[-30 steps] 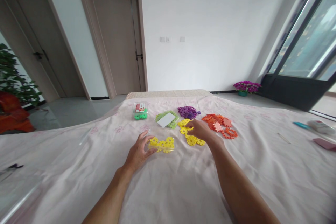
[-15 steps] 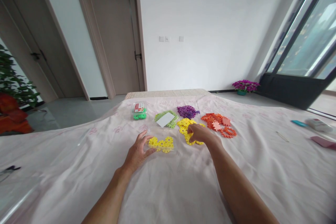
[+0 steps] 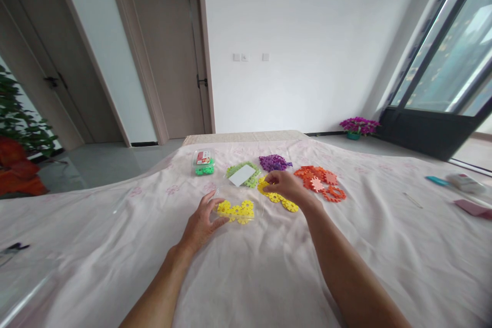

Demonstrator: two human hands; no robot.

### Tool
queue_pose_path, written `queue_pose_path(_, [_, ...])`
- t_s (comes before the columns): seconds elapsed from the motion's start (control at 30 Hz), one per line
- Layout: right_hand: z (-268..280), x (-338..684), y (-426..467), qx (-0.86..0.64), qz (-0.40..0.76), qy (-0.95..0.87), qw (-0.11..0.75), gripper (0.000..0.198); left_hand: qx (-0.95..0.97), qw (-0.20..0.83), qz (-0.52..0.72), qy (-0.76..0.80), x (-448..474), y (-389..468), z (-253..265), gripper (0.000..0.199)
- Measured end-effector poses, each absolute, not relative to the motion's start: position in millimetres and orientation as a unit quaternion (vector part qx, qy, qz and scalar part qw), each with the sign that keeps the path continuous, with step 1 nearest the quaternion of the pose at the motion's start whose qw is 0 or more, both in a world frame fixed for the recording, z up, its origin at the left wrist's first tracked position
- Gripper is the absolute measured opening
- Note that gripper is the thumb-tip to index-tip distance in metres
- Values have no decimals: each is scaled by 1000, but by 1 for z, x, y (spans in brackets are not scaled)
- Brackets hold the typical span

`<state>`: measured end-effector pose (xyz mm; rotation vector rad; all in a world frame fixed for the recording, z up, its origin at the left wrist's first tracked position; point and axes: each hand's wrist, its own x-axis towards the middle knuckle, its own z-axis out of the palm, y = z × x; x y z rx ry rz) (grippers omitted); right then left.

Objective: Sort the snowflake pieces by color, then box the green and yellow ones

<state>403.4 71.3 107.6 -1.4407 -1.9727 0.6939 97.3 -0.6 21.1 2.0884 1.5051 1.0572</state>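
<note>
With thumb and fingers spread around its left end, my left hand (image 3: 203, 219) grips a clear plastic box (image 3: 254, 211). Inside the box lie several yellow notched discs (image 3: 236, 210), the snowflake-shaped interlocking kind. To the right, my right hand (image 3: 283, 184) is over a loose pile of yellow snowflake discs (image 3: 290, 206). Its fingertips are pinched on a yellow disc (image 3: 263, 186) at the pile's left side; the hand hides part of the pile. Behind the box sits a pack of light green pieces (image 3: 251, 179) with a white label.
Purple pieces (image 3: 273, 163) lie behind the yellow pile, orange pieces (image 3: 319, 180) to its right. A lidded box of green pieces (image 3: 204, 164) stands at the back left. Toward the right edge are a pink object (image 3: 473, 208) and a blue item (image 3: 437, 180) on the cloth (image 3: 269, 277).
My right hand has shifted left and slightly away from me over the yellow pile, uncovering discs on its near side. My left hand and the box stay put.
</note>
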Motion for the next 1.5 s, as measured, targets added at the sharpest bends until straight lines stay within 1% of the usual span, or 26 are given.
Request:
queue_pose_path(0.1, [107, 395, 71, -489, 352, -734, 314, 27, 737, 179, 369, 537, 97, -1, 21, 55])
queue_pose_path(0.13, [107, 396, 71, -484, 357, -733, 318, 28, 738, 179, 368, 537, 97, 0, 21, 55])
queue_pose_path(0.2, [108, 405, 72, -507, 316, -737, 315, 26, 739, 179, 366, 536, 96, 0, 20, 55])
queue_pose_path(0.23, [110, 413, 73, -534, 277, -741, 300, 24, 740, 180, 366, 535, 96, 0, 20, 55])
queue_pose_path(0.3, [112, 431, 76, -604, 188, -740, 230, 25, 742, 180, 367, 531, 96, 1, 19, 55])
queue_pose_path(0.37, [112, 450, 78, -664, 124, -724, 137, 33, 743, 178, 370, 529, 97, 1, 19, 54])
queue_pose_path(0.43, [110, 463, 78, -696, 100, -708, 66, 45, 742, 172, 375, 528, 97, 1, 19, 54])
queue_pose_path(0.53, [105, 471, 77, -719, 92, -689, 19, 65, 743, 167, 383, 523, 96, 1, 18, 53])
queue_pose_path(0.57, [103, 472, 77, -726, 90, -682, 8, 69, 744, 166, 385, 520, 96, 1, 17, 53])
queue_pose_path(0.63, [100, 473, 77, -734, 91, -673, -12, 68, 745, 164, 387, 517, 96, 2, 16, 53])
queue_pose_path(0.73, [96, 474, 79, -743, 95, -662, -31, 57, 745, 165, 386, 519, 96, 2, 16, 54])
queue_pose_path(0.87, [92, 476, 82, -755, 125, -643, -30, 57, 745, 164, 386, 519, 96, 3, 16, 54])
queue_pose_path(1.07, [88, 479, 84, -757, 155, -634, 6, 55, 742, 168, 382, 525, 96, 2, 17, 53])
queue_pose_path(1.33, [92, 479, 82, -730, 141, -668, 21, 22, 747, 165, 380, 520, 96, 2, 16, 52])
queue_pose_path(1.4, [98, 476, 81, -720, 128, -680, 56, 18, 746, 164, 379, 522, 96, 2, 17, 53])
queue_pose_path(1.5, [107, 465, 78, -675, 152, -705, 155, 19, 745, 167, 372, 528, 97, 1, 19, 53])
